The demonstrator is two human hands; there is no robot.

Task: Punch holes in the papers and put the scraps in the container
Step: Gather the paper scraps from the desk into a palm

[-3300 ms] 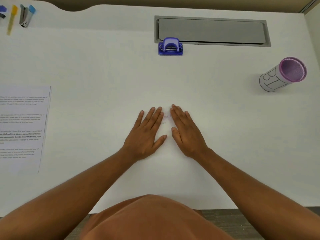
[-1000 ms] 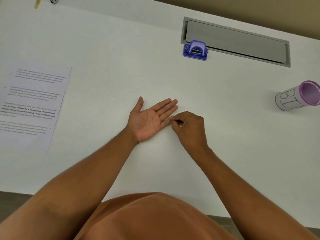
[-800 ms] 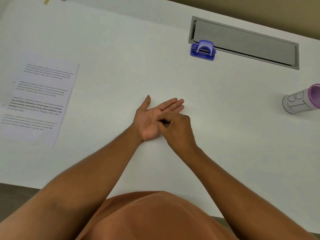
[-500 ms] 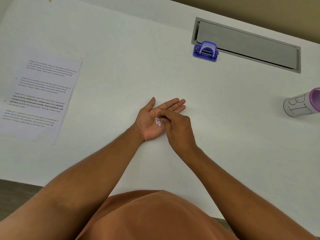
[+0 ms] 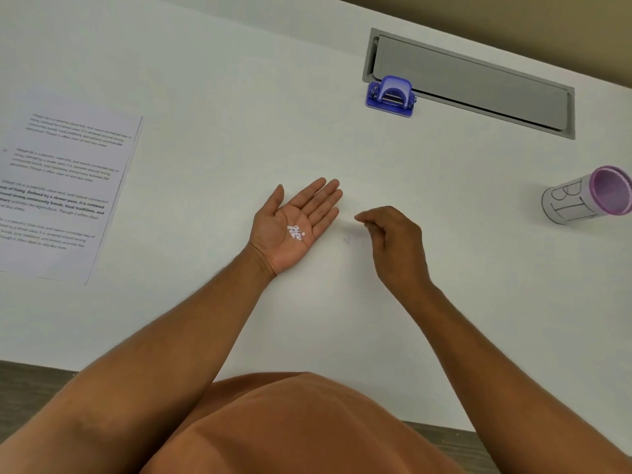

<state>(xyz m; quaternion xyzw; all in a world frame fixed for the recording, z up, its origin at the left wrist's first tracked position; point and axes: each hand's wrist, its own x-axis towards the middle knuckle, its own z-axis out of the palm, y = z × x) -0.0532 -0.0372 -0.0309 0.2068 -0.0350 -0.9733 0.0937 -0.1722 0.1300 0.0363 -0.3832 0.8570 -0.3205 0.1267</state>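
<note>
My left hand (image 5: 284, 213) lies palm up on the white table (image 5: 205, 80), fingers straight, with a small heap of white round paper scraps (image 5: 295, 231) in the palm. My right hand (image 5: 396, 248) hovers just to its right, fingers curled and thumb against the fingertips; nothing shows in them. A few tiny specks (image 5: 347, 239) lie on the table between the hands. The blue hole punch (image 5: 391, 95) stands at the back. The container (image 5: 588, 196), a white cylinder with a purple rim, lies on its side at the far right. The printed papers (image 5: 61, 186) lie at the left.
A long grey cable hatch (image 5: 478, 87) is set into the table behind the hole punch. The table's near edge (image 5: 102, 367) runs close to my body.
My right hand pinched scraps off the table, dropped them into the left palm, then drew back to the right. The left hand turned palm up and now carries the heap.
</note>
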